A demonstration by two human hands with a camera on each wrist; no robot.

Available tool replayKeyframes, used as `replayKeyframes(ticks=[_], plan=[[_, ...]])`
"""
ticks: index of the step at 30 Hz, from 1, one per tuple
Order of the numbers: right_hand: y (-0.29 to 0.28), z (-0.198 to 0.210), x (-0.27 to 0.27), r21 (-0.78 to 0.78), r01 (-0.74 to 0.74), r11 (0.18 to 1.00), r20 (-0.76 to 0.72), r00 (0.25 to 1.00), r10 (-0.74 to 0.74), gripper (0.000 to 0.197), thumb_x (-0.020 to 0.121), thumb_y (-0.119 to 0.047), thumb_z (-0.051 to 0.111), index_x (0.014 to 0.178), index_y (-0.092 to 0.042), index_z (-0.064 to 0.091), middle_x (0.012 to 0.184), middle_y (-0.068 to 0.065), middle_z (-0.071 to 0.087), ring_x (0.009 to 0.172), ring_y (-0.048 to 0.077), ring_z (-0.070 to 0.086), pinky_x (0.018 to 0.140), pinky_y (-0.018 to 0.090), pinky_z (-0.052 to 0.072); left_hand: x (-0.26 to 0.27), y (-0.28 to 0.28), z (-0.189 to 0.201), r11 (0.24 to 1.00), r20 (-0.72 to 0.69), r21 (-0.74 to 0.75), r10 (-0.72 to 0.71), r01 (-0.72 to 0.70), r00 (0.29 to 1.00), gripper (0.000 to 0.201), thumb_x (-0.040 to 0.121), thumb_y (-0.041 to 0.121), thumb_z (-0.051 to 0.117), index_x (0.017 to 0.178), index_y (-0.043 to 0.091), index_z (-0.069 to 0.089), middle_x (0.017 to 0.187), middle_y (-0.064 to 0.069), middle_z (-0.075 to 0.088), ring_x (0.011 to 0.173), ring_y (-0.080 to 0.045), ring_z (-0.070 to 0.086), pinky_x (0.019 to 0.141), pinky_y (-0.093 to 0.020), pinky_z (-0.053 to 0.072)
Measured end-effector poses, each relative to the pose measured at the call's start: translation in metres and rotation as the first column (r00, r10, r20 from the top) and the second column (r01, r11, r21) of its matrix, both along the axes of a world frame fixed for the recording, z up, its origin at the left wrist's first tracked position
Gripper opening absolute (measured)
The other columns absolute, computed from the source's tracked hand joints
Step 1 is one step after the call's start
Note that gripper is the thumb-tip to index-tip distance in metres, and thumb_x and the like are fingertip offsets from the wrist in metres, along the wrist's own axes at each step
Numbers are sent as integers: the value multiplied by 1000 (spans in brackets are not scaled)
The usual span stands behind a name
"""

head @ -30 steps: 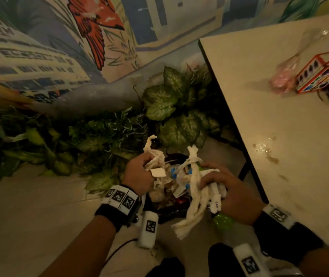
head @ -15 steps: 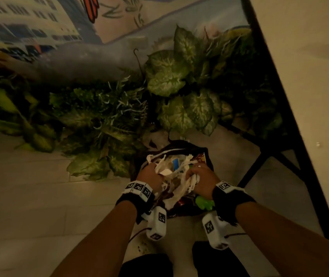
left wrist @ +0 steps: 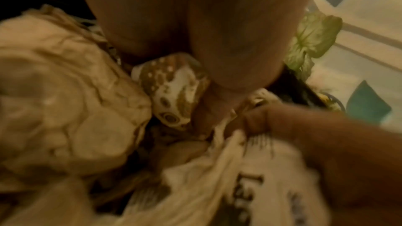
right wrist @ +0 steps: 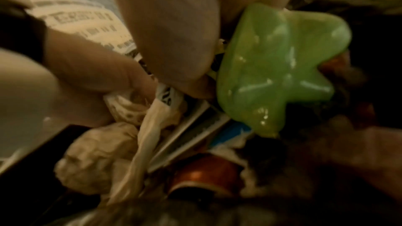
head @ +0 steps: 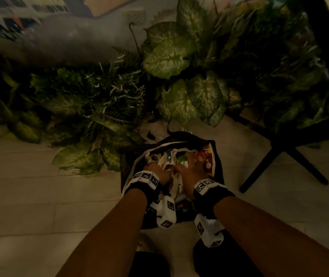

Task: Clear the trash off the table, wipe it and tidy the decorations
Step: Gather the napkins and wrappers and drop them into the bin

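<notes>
Leafy plants [head: 179, 62] back the tiled floor; both arms reach down into the black bin bag [head: 218, 156]; left hand [head: 155, 172] and right hand [head: 187, 168] grip crumpled white trash [head: 169, 172] inside it.

Bin bag [head: 218, 170] on floor, mouth packed with paper trash [head: 171, 168]; both hands down among it, little room between them. Plants [head: 179, 62] crowd bag's far rim and left side, leaves overhanging. Table leg [head: 279, 156] slants down just right of bag. Bare floor [head: 29, 196] lies open to left. Green bottle [right wrist: 276, 68] presses against right hand [head: 187, 168].
</notes>
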State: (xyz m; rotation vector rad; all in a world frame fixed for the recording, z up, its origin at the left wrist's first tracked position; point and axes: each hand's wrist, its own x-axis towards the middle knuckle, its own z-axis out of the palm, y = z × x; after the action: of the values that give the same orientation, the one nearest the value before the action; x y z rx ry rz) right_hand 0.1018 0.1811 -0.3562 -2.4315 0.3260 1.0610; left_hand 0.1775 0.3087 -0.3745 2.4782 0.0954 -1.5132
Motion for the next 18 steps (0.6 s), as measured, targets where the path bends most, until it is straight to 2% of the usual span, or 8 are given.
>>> replayKeyframes(ticks=[3,5,7,8,10,12,15,18], plan=[[-13,16,-1,45,-40,998,-90,995,44,62,89,-32,57,142,-45,27,157,7,-20,143,43,-12,117,54,9,2,2,17,997,-69,-72,-2,-3,998,66,76,45,67,127,8,52,115,-8,60,94,-28,61,72,-32,54],[-20,32,-3,81,-28,996,-90,995,36,68,87,-35,62,143,-46,25,158,6,-18,145,39,-9,119,49,10,2,7,35,977,-74,-168,122,-132,990,74,71,35,75,134,11,44,128,-2,53,109,-30,56,79,-33,50],[-24,55,-7,126,25,992,-68,998,-17,73,86,-36,64,145,-42,23,159,6,-14,146,35,-3,119,44,14,-2,11,55,957,-68,-209,189,-199,980,82,73,28,76,143,17,35,143,-6,43,124,-32,48,93,-38,48],[-25,69,-9,156,55,986,-57,997,-46,75,86,-31,64,147,-39,21,159,6,-10,147,34,0,119,42,15,-4,13,65,950,-74,-213,219,-230,973,83,76,25,75,146,18,30,148,-8,38,127,-33,45,95,-37,47],[-26,97,-14,227,116,967,-22,993,-114,74,88,-15,60,149,-27,19,159,9,2,147,30,7,118,36,16,-10,18,86,952,-25,-180,247,-247,969,79,81,22,71,147,18,27,148,-9,37,128,-32,44,90,-32,45],[-23,118,-23,274,177,945,-1,983,-184,71,87,-6,58,148,-21,25,156,8,18,145,27,18,117,33,20,-14,23,111,963,35,-154,230,-222,973,72,81,23,70,143,17,33,143,-11,42,124,-32,47,87,-30,44],[-21,144,-43,289,276,916,-47,960,-275,65,84,-8,61,142,-24,37,147,5,37,135,27,38,110,34,36,-24,28,151,963,84,-167,230,-213,970,58,81,21,68,134,13,45,137,-11,48,120,-31,50,90,-31,45],[-18,183,-65,317,238,918,-105,971,-216,54,86,-8,58,136,-20,45,140,7,47,125,27,48,102,34,44,-43,33,190,961,144,-177,239,-213,960,35,84,22,67,116,11,59,126,-11,57,113,-28,55,84,-28,42]])
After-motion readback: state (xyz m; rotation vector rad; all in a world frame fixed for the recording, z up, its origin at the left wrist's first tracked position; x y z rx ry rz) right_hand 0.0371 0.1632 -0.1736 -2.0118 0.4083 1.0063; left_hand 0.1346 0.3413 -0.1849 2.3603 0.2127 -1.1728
